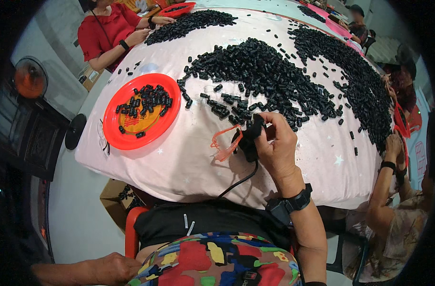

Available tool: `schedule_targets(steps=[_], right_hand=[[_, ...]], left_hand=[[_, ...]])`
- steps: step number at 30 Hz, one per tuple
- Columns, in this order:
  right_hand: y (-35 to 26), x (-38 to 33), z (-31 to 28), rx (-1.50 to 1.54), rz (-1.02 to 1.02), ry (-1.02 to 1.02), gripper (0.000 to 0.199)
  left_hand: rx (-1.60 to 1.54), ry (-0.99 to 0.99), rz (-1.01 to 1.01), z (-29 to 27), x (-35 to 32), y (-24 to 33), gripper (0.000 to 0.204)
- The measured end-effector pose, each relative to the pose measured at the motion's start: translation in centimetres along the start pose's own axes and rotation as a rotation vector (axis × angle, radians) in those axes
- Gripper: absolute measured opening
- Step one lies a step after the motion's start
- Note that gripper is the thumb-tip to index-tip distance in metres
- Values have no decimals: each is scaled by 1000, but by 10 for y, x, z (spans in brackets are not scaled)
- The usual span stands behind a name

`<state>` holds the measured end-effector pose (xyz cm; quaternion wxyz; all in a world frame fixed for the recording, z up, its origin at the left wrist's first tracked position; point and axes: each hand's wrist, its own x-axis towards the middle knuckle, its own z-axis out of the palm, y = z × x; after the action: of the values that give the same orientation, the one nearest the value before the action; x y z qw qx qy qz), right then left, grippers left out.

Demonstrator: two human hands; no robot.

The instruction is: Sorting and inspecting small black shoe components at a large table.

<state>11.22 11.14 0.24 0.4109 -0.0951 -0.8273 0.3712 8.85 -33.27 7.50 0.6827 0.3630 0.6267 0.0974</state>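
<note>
Over the near middle of the table, my right hand (277, 143) is closed in a pinch on a black device with a cord (248, 143). Its exact kind I cannot make out. The black cord runs down toward my lap, and a crumpled orange-red plastic strip (223, 145) hangs at its left side. A black band with a box-like unit (290, 202) is round my right wrist. Low on the left, against my side, rests my left hand (118, 268), away from the table. Its fingers are mostly hidden. Just beyond the device lies a heap of small black cylindrical parts (260, 71).
A red plate (111, 131) holding black parts stands on the pale cloth (184, 152) at left. More black parts (360, 81) spread along the right. A person in red (107, 28) works at the far left, another person (394, 209) at right. An open carton (113, 202) sits below.
</note>
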Motion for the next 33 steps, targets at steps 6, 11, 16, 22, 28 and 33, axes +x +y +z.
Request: schedule_targets(steps=[6, 11, 16, 22, 28, 33], right_hand=[[5, 1, 1, -24, -65, 28, 18], [2, -1, 1, 2, -6, 12, 18], [5, 0, 2, -6, 6, 3, 18], [2, -1, 0, 21, 22, 4, 18], [4, 0, 1, 15, 20, 8, 18], [5, 0, 1, 23, 38, 4, 20]], left_hand=[[154, 141, 107, 0, 2, 10, 35], [282, 258, 198, 2, 1, 19, 37], [402, 377, 293, -1, 5, 24, 38], [553, 341, 354, -6, 4, 37, 40], [549, 210, 191, -11, 15, 34, 47], [482, 147, 20, -10, 6, 42, 49]])
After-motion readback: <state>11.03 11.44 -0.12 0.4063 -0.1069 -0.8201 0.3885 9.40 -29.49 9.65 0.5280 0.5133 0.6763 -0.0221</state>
